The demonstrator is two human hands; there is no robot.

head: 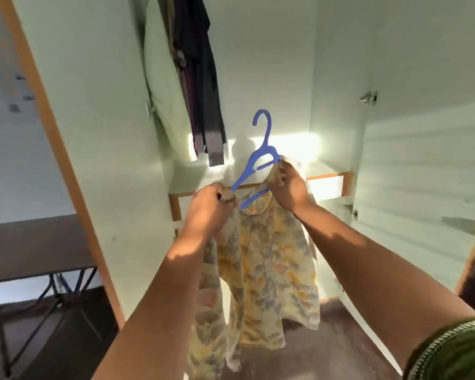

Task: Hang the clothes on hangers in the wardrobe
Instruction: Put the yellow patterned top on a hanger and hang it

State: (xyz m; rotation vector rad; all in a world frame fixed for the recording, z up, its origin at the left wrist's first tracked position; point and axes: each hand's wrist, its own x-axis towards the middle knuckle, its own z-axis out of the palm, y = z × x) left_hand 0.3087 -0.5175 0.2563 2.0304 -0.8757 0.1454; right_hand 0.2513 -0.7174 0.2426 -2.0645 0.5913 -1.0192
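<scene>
slippage is the main worry here. the left hand [207,208] is curled tight around bunched fabric at one shoulder of the floral garment [269,267], right where the lower arm of the blue hanger [258,165] runs into the fist. the right hand [288,187] pinches the other shoulder against the hanger's upper arm, fingers folded over cloth and plastic together. between the two grips the neckline sags, and the hanger sits tilted, its hook standing free above and to the left of the right hand's pinch.

the garment hangs down below both fists, held in front of the open wardrobe [258,64] and not yet on any rail; the rail itself is out of view. whether the shoulder under the left fist is truly over the hanger end i cannot tell, since the fist hides it.

if it is only bunched beside the arm, letting go would probably drop that side and the cloth would slide off the tilt. the thin fabric looks slippery enough for that. lifting the hook up past the dark clothes [200,78] already hanging above the left grip could also snag it on them.
</scene>
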